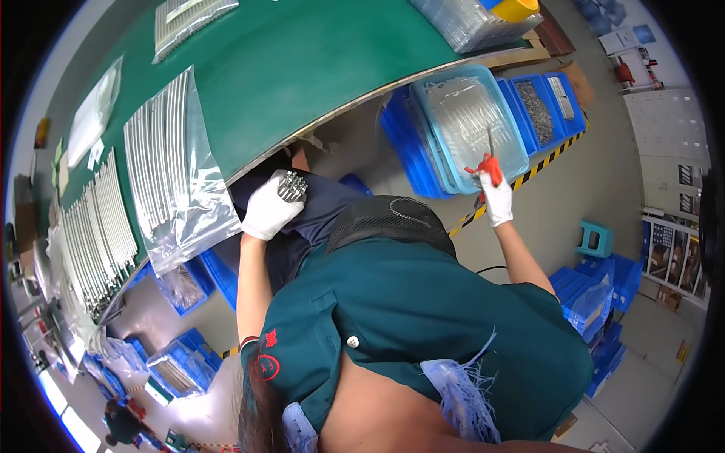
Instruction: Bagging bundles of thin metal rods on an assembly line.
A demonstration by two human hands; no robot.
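My left hand (269, 210), in a white glove, is closed round a bundle of thin shiny metal rods (292, 186), held above my lap beside the table edge. Their ends show at the top of the fist. Over on the right, my right hand (496, 198), also gloved in white, grips a red-handled tool (489, 167) with a narrow metal tip. Its exact kind is unclear. The tip is over a light-blue tub (519, 155) holding clear plastic and thin pale pieces (464, 109); I cannot tell whether it touches them.
On the green table (302, 57), a clear bag of long metal tubes (162, 143) overhangs the near edge. A row of loose tubes (94, 226) lies further left. Blue bins with small metal parts (538, 113) stand beyond the tub. A teal stool (596, 238) is at the right.
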